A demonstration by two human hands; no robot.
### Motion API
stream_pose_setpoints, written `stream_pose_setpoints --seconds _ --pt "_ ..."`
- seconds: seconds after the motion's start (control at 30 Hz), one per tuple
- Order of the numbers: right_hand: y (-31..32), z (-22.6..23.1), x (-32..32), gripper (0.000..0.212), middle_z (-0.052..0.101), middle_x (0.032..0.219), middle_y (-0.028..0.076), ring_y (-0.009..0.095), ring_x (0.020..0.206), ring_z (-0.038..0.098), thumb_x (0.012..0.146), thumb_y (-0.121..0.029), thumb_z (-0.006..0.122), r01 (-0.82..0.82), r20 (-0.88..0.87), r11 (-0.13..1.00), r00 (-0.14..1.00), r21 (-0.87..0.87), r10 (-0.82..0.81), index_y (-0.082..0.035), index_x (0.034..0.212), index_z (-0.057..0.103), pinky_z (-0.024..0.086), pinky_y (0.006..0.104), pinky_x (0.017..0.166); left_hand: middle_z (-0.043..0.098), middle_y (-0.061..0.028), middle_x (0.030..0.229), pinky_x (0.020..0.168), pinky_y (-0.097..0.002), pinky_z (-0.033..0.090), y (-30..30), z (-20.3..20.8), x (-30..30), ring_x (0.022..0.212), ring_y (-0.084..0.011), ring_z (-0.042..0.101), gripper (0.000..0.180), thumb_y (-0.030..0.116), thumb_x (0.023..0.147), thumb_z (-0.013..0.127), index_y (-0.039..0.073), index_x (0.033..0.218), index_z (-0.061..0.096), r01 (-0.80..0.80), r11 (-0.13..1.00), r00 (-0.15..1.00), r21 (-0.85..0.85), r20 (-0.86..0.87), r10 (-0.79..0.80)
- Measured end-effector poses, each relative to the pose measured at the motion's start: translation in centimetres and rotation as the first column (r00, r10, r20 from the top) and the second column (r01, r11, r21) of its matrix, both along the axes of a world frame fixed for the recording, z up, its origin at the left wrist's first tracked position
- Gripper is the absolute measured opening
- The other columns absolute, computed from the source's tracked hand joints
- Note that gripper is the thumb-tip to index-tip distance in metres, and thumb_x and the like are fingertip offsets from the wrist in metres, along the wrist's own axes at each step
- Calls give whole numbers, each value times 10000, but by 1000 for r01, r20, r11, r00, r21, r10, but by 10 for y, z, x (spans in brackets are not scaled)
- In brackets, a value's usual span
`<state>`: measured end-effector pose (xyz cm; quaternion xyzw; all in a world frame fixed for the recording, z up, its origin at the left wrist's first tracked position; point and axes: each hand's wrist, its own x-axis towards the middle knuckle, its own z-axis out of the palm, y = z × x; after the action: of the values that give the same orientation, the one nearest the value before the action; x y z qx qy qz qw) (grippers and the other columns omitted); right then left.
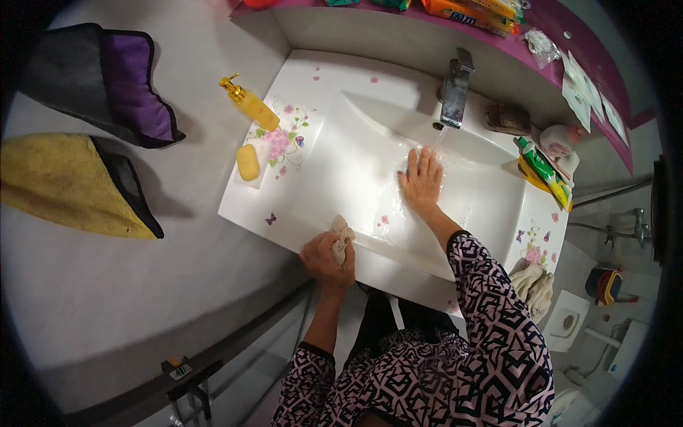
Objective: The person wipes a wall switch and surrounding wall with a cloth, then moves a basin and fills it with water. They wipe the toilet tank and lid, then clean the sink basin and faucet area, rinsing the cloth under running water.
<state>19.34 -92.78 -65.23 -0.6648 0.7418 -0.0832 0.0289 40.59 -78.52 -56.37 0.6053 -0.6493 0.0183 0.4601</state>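
Observation:
My left hand [329,260] is closed around a crumpled beige cloth [342,239] at the near left rim of a white sink [306,78] with flower decals. Inside the basin, my right hand [422,181] lies with its fingers spread, palm down, under the chrome faucet [456,89]. A thin stream of water runs from the spout by the fingertips, and the basin around that hand looks wet.
A yellow soap bar [247,163] and a yellow pump bottle [250,104] stand at the left rim. Toothpaste tubes [544,171] and a brown block [508,118] lie on the right. Cloths [532,288] drape the near right corner. Towels [78,185] hang left; a purple shelf [398,16] runs behind.

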Motion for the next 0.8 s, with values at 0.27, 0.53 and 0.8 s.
stream_pose_setpoints --seconds 0.27,0.53,0.8 --pt "4 16 107 665 133 1451 277 418 1364 116 872 -363 524 -488 226 838 812 -245 539 -143 1431 237 144 610 1055 568 -81 947 804 -417 333 3 -6 -1 884 -271 517 285 105 734 679 81 970 522 1 1000 1000 -5 11 -1" --pt "49 19 48 640 52 1515 147 372 1386 71 910 -456 439 -739 68 673 670 -28 739 -265 1453 158 113 577 1085 549 -91 958 832 -415 313 5 2 -1 908 -271 495 288 84 760 663 81 996 498 32 999 999 19 28 -33" --pt "98 44 -39 632 61 1521 117 325 1392 83 913 -492 395 -679 -55 624 659 385 750 -270 1453 151 146 599 1062 559 -92 964 837 -422 322 4 1 -3 915 -269 504 304 123 766 664 71 1021 507 8 1000 999 -10 36 -8"
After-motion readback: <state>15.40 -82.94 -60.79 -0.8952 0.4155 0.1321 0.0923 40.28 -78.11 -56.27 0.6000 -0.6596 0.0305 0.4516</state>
